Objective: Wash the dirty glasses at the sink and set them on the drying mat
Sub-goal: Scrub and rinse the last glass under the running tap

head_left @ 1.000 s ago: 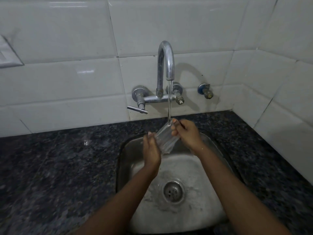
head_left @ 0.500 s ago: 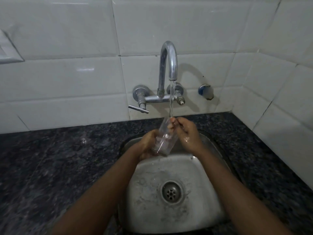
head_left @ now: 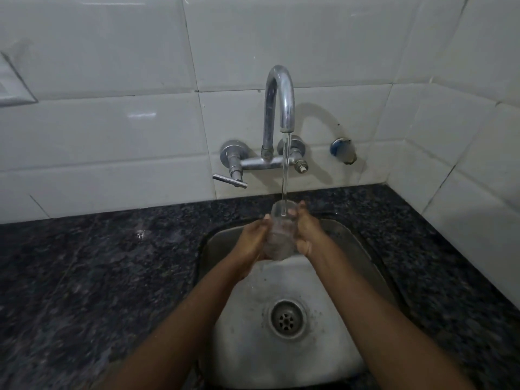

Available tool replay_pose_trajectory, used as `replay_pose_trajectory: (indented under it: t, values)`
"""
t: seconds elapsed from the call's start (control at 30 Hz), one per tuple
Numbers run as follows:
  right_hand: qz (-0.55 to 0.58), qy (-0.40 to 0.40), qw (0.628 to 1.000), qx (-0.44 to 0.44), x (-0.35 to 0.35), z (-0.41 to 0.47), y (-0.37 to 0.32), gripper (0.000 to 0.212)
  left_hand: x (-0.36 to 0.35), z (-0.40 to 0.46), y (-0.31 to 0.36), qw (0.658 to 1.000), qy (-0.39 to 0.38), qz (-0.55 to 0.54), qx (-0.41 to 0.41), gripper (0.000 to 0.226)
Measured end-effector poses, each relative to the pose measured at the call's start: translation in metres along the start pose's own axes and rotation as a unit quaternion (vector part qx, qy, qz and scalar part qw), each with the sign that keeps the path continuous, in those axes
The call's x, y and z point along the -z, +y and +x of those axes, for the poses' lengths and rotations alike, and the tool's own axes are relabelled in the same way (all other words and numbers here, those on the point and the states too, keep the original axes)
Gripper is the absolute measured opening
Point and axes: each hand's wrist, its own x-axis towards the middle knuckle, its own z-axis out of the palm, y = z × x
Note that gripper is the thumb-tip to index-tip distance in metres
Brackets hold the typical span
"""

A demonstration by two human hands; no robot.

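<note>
White wall tiles [head_left: 112, 142] fill the upper half of the frame, and a dark speckled stone counter [head_left: 84, 277] runs across the lower half. Set into the counter at lower centre is one steel sink [head_left: 253, 347], its basin wet and flecked, with a single round drain [head_left: 287, 319] in the middle. One chrome tap [head_left: 278, 102] with a curved spout is mounted on the wall at centre frame, a lever handle [head_left: 229, 181] sticking out at its lower left, and a second small valve [head_left: 342, 150] sits on the wall to its right. A thin stream of water [head_left: 285, 170] falls from the spout straight into the open mouth of one clear glass [head_left: 277, 240], held over the back of the sink, just below centre frame. The glass is transparent, roughly upright with its mouth tipped away from the camera, and its lower part is blurred with water. Two hands hold it: the left hand [head_left: 250, 243] cups its left side with fingers curled around the wall, and the right hand [head_left: 308, 235] grips its right side, fingers wrapped around it near the rim.
</note>
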Motion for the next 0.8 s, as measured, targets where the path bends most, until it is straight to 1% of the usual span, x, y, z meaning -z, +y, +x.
replay_pose_trajectory:
  t: [0.03, 0.07, 0.13, 0.17, 0.2, 0.27, 0.37, 0.47, 0.5, 0.6, 0.67, 0.7, 0.73, 0.77, 0.8]
  values:
    - [-0.007, -0.014, 0.999, -0.045, 0.001, 0.000, 0.001, 0.027, 0.001, -0.002, 0.005, 1.000, 0.009, 0.005, 0.014, 0.033]
    - [-0.018, -0.037, 0.995, -0.095, 0.002, 0.000, 0.004, 0.029, 0.002, -0.004, 0.010, 0.999, 0.020, 0.013, 0.032, 0.033]
    - [-0.005, -0.099, 0.978, -0.185, 0.004, -0.002, 0.011, 0.048, 0.006, -0.007, 0.018, 0.998, 0.032, 0.028, 0.053, 0.037]
    - [0.012, -0.132, 0.969, -0.208, 0.005, -0.002, 0.013, 0.056, 0.008, -0.009, 0.021, 0.998, 0.035, 0.024, 0.053, 0.039]
    - [0.026, -0.159, 0.964, -0.214, 0.005, -0.001, 0.014, 0.058, 0.010, -0.010, 0.025, 0.998, 0.035, 0.015, 0.051, 0.039]
    - [0.042, -0.188, 0.959, -0.207, 0.004, 0.002, 0.012, 0.056, 0.012, -0.012, 0.027, 0.999, 0.026, -0.002, 0.034, 0.039]
    - [0.032, -0.202, 0.962, -0.181, 0.002, 0.004, 0.007, 0.044, 0.010, -0.015, 0.023, 0.999, 0.017, 0.015, -0.026, 0.044]
    - [0.034, -0.199, 0.965, -0.168, 0.003, 0.001, 0.003, 0.041, 0.004, -0.014, 0.012, 0.984, 0.035, 0.132, -0.117, 0.038]
    - [0.030, -0.193, 0.966, -0.171, 0.004, -0.001, 0.003, 0.043, 0.005, -0.014, 0.009, 0.981, 0.024, 0.145, -0.130, 0.036]
    - [0.028, -0.183, 0.966, -0.179, 0.011, -0.003, 0.005, 0.046, 0.011, -0.011, 0.009, 0.985, -0.051, 0.109, -0.122, 0.038]
    - [0.009, -0.175, 0.969, -0.174, 0.015, -0.004, 0.004, 0.049, 0.017, -0.013, 0.011, 0.980, -0.111, 0.104, -0.128, 0.041]
    - [-0.008, -0.167, 0.972, -0.163, 0.015, -0.005, 0.003, 0.047, 0.021, -0.015, 0.013, 0.976, -0.139, 0.109, -0.130, 0.046]
    - [-0.032, -0.158, 0.977, -0.140, 0.014, -0.007, 0.002, 0.042, 0.027, -0.016, 0.013, 0.970, -0.163, 0.123, -0.132, 0.054]
    - [-0.070, -0.136, 0.984, -0.094, 0.013, -0.006, 0.001, 0.035, 0.034, -0.016, 0.013, 0.965, -0.178, 0.144, -0.130, 0.061]
    - [-0.112, -0.107, 0.987, -0.032, 0.013, -0.006, 0.000, 0.029, 0.042, -0.015, 0.013, 0.965, -0.177, 0.158, -0.115, 0.066]
